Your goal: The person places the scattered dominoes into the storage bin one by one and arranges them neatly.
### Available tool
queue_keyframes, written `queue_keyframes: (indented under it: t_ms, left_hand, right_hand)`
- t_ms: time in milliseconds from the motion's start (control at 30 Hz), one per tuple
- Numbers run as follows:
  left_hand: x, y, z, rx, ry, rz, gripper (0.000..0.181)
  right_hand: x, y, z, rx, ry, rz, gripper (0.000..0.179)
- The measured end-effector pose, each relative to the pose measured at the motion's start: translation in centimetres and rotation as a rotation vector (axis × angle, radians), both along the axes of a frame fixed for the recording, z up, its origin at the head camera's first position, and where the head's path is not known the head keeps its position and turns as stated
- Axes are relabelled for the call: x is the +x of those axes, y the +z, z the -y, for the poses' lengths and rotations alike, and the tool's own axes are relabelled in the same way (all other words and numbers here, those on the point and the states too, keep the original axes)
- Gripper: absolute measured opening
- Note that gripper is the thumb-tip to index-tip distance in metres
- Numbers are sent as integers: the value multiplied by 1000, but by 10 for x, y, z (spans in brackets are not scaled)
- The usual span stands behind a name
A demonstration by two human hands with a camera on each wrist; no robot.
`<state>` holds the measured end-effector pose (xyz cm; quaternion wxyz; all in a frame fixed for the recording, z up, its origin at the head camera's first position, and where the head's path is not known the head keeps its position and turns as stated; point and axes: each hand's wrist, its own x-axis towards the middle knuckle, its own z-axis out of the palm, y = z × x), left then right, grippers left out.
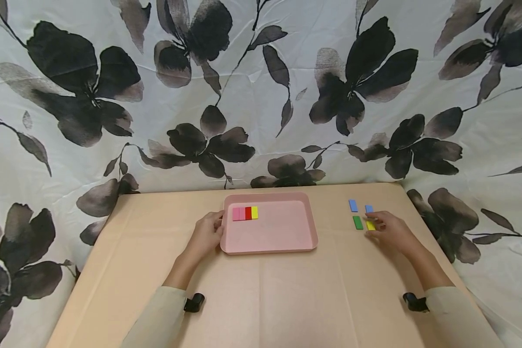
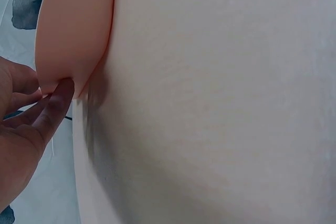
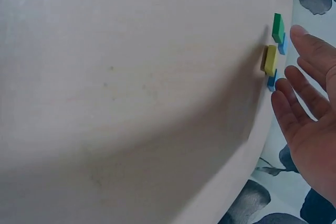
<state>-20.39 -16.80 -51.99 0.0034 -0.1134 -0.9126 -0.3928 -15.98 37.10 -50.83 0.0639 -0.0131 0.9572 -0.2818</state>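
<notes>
My left hand [image 1: 208, 234] pinches the left rim of a pink rectangular tray [image 1: 278, 237]; the left wrist view shows the thumb [image 2: 62, 95] against the tray's side. Inside the tray, near its upper left, two pink tiles [image 1: 239, 213], a red tile [image 1: 248, 213] and a yellow tile [image 1: 254, 212] lie side by side in a row. At the right, my right hand [image 1: 391, 233] hovers by another yellow tile [image 3: 270, 60], fingers spread and holding nothing. Its fingers partly cover that tile and a blue tile [image 1: 369, 209] in the head view.
Left of the right hand lie another blue tile [image 1: 353, 206] and a green tile [image 1: 357, 222]. All rest on a beige table [image 1: 287, 299], whose right edge runs just beyond the right hand. White cloth with dark flowers [image 1: 261, 96] hangs behind the table.
</notes>
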Motion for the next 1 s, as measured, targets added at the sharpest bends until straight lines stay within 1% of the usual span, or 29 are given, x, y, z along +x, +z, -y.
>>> queue_keyframes:
  t_ms: [167, 400, 633, 833, 1000]
  left_hand:
    - [0, -1, 0, 12, -5, -7, 48]
    - [1, -1, 1, 27, -17, 3, 48]
    - [0, -1, 2, 20, -15, -7, 48]
    - [1, -1, 2, 24, -17, 6, 48]
    - [1, 0, 2, 26, -14, 14, 48]
  right_hand:
    - [2, -6, -3, 17, -21, 45, 63]
    - [4, -11, -5, 12, -15, 55, 59]
    - [7, -14, -6, 16, 1, 37, 56]
    - [5, -16, -6, 39, 17, 11, 51]
    - [5, -15, -6, 57, 18, 8, 50]
